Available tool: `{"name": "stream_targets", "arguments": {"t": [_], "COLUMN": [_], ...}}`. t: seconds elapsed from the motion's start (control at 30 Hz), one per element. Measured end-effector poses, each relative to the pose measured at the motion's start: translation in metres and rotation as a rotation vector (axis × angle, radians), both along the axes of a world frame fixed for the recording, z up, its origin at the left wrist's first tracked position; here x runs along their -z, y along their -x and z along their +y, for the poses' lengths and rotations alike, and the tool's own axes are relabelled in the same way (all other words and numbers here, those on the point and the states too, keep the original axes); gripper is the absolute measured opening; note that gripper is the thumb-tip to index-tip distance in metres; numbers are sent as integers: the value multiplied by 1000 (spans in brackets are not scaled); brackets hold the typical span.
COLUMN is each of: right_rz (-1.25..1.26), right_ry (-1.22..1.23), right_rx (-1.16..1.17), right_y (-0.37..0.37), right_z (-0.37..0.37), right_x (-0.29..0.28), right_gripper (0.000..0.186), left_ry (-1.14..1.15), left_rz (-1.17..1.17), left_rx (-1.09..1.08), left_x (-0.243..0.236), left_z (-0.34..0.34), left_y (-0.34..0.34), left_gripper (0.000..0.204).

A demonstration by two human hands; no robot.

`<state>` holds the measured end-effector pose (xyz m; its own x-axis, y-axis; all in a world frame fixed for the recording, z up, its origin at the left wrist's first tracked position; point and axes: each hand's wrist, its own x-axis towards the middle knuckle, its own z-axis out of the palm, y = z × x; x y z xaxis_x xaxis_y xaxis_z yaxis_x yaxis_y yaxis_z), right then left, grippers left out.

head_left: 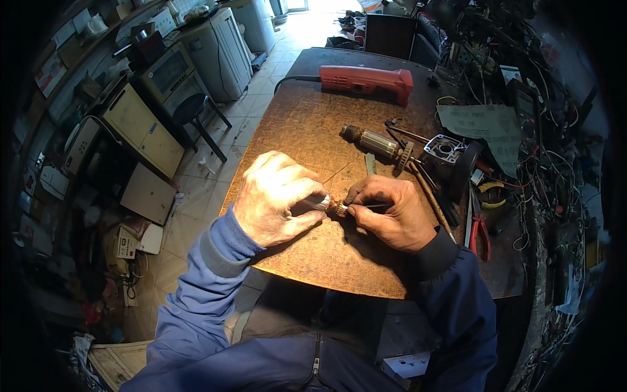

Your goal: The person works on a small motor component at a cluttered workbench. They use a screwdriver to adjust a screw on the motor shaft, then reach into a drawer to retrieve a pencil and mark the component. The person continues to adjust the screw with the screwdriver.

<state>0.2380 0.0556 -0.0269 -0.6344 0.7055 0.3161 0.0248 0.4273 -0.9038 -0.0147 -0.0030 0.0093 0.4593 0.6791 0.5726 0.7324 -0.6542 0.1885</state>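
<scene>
Close to the near edge of the wooden bench, my left hand point(277, 199) is closed around a small motor armature point(338, 208). Its copper-coloured commutator end sticks out to the right; the rest is mostly hidden in my fingers. My right hand point(392, 209) pinches a thin dark tool point(377, 206), with its fingertips at the commutator. The tool's tip is hidden by the fingers. Beyond my hands lies a second, larger armature point(375, 141) with a toothed gear on its shaft. A short flat greenish strip point(370, 164) lies just beyond my right hand.
A red power tool body point(367, 81) with a black cord lies across the far bench. Right of my hands are a metal gear housing point(447, 149), a wooden-handled stick point(431, 199), red-handled pliers point(481, 236) and greenish sandpaper point(483, 134). Wires crowd the right side. A dark stool point(191, 106) stands left.
</scene>
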Motion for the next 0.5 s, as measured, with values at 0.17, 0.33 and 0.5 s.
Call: {"name": "stream_targets", "arguments": {"t": [0.17, 0.33, 0.5], "right_rz": [7, 17, 22], "right_ry": [-53, -61, 0], "right_rx": [17, 26, 12], "right_y": [3, 4, 1], "right_z": [-1, -1, 0], "right_x": [-1, 2, 1], "right_gripper": [8, 9, 11], "left_ry": [-44, -49, -50], "left_rz": [12, 7, 10], "left_rx": [7, 11, 9], "left_x": [-3, -2, -3], "left_z": [1, 2, 1], "left_y": [-1, -1, -2], "left_gripper": [35, 35, 37]}}
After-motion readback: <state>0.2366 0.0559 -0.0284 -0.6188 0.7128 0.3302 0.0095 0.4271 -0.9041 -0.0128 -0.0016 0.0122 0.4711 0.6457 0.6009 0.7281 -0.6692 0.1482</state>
